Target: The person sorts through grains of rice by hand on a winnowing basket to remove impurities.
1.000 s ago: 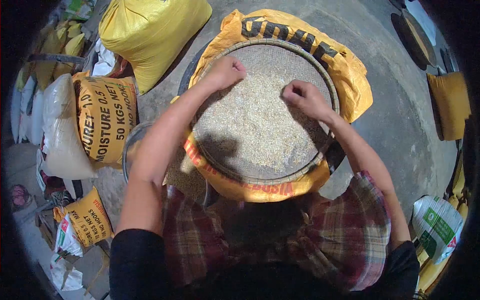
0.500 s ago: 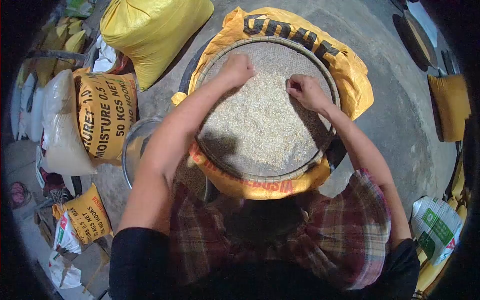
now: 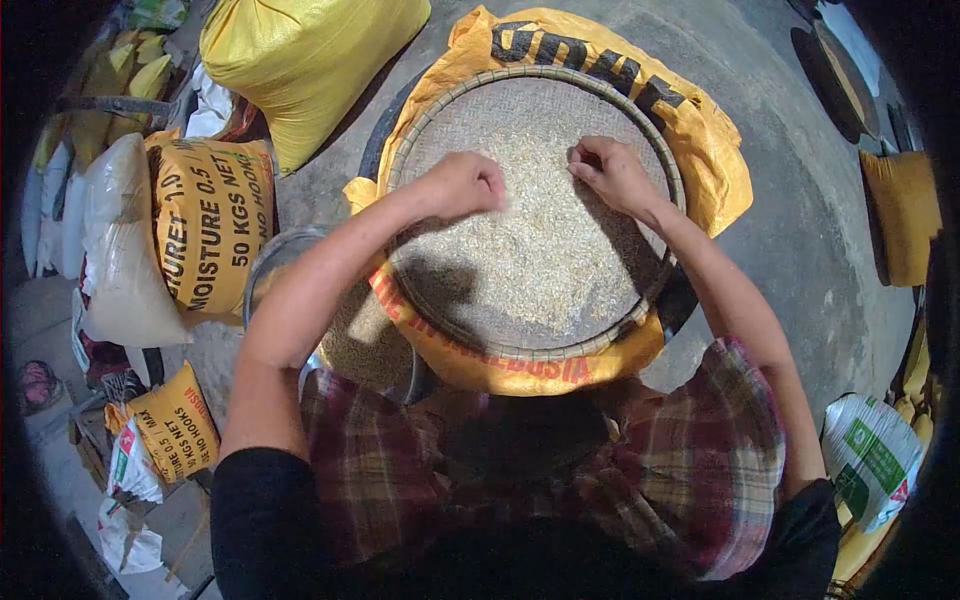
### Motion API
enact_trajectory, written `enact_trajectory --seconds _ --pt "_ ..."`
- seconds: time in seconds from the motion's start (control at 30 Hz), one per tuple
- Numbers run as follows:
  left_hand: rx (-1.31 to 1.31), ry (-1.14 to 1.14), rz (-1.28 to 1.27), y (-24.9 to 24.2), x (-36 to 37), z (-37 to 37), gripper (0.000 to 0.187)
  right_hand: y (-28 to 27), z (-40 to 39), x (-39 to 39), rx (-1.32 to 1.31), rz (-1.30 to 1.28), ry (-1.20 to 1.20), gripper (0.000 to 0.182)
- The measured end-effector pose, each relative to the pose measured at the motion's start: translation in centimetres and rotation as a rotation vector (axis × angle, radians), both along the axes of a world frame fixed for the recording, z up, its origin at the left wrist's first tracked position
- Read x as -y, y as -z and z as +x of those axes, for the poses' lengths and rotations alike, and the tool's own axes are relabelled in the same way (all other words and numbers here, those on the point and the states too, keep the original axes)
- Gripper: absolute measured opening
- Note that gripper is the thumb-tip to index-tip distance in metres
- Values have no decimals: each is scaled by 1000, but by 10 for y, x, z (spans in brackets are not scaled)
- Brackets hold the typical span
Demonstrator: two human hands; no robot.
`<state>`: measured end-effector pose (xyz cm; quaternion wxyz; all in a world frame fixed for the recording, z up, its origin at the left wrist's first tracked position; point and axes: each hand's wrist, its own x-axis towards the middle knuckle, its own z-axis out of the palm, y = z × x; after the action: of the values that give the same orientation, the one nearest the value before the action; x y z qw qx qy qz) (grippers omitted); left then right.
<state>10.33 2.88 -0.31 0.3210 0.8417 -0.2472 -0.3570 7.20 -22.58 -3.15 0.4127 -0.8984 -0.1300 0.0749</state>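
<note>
A round woven winnowing tray (image 3: pixel 440 115) with a bamboo rim lies in front of me. Pale, husked-looking grain (image 3: pixel 540 270) is spread thinly across it. Over the left part of the grain hovers my left hand (image 3: pixel 465 187), its fingers curled together and slightly blurred. My right hand (image 3: pixel 612 172) is above the upper right of the grain, with thumb and fingertips pinched. Whatever either hand may hold is too small or hidden to make out. Under the tray, an orange printed sack (image 3: pixel 722 185) is spread out.
Left of the tray, partly behind my left arm, stands a metal container (image 3: pixel 275 245) with grain in it. A full yellow sack (image 3: pixel 310 70) is at the upper left, and a printed orange sack (image 3: pixel 215 230) below it. On the right lies a green-and-white bag (image 3: pixel 872 460).
My left hand has moved down and slightly left over the grain, uncovering more of the tray's upper left. My right hand has shifted up a little and remains pinched.
</note>
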Motion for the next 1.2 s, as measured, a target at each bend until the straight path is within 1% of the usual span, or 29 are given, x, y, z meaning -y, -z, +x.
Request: enact_trajectory --seconds 0.03,0.07,0.13,0.17,0.2,0.23,0.27,0.3,0.33,0.37,0.4,0.47,0.5,0.53,0.57,0.63,0.67,0.77,0.8,0.87,0.9,0.93,1.0,1.03,1.07,1.1,1.13,1.17,1.2 --pt "-84 -20 5 -8 0 -5 21 0 -1 1 -54 76 14 10" --pt "-84 -21 3 -9 -3 -5 21 0 0 4 -54 75 13 10" --pt "-10 -117 17 -12 -19 -4 21 -1 1 9 -462 480 78 6" --pt "122 -128 100 -8 -27 3 22 -3 2 10 -460 478 76 6" --pt "125 -131 98 -8 -31 4 22 -9 3 9 -574 671 129 6" --pt "203 -188 162 -8 -35 5 22 -12 4 7 -690 865 181 7" --pt "278 -244 228 -7 -39 4 22 -10 6 5 -692 864 178 7" --pt "267 -217 147 -3 -38 0 21 -8 10 2 -666 799 150 7" --pt "265 -219 148 -1 -38 -1 21 -7 13 -2 -638 735 124 6" --pt "204 -133 140 3 -36 -4 21 -5 15 -7 -531 614 124 5" --pt "143 -45 131 0 -29 -6 21 1 20 -13 -532 616 126 5" --pt "124 -58 123 0 -18 -4 20 14 27 -26 -186 345 -53 6" --pt "189 -123 117 -2 -10 2 20 0 27 -34 -167 221 -39 9" --pt "257 -190 111 -3 -3 8 20 1 29 -40 -165 224 -43 9" --pt "259 -195 112 2 5 12 20 4 30 -45 -114 152 -79 10" --pt "315 -256 -19 14 19 18 19 9 33 -50 0 43 -154 14" --pt "313 -263 -19 18 23 18 19 10 33 -48 -2 42 -161 14" --pt "288 -242 -63 15 29 17 15 0 24 -39 -142 172 -37 12" --pt "286 -243 -66 11 26 18 15 -9 20 -33 -144 169 -37 12" --pt "276 -262 -147 3 8 20 15 -22 15 -22 -503 366 92 12" --pt "235 -232 -143 6 -7 24 14 -9 17 -12 -618 620 82 7" --pt "234 -231 -142 7 -22 25 14 -10 16 -7 -618 622 83 7" --pt "102 -182 -33 7 -44 24 13 -12 15 -1 -771 924 162 7" --pt "101 -182 -30 0 -44 17 13 -13 15 -2 -762 938 155 10" --pt "112 -195 66 -8 -46 6 12 -12 16 -4 -763 940 155 10" --pt "124 -208 162 -14 -46 -1 12 -10 19 -6 -710 770 132 7" --pt "124 -208 163 -9 -47 -2 12 -9 20 -9 -654 599 110 7" --pt "143 -165 158 0 -49 -4 12 -7 20 -13 -653 601 111 7" --pt "162 -121 151 0 -47 -5 13 -5 20 -18 -380 377 28 8"
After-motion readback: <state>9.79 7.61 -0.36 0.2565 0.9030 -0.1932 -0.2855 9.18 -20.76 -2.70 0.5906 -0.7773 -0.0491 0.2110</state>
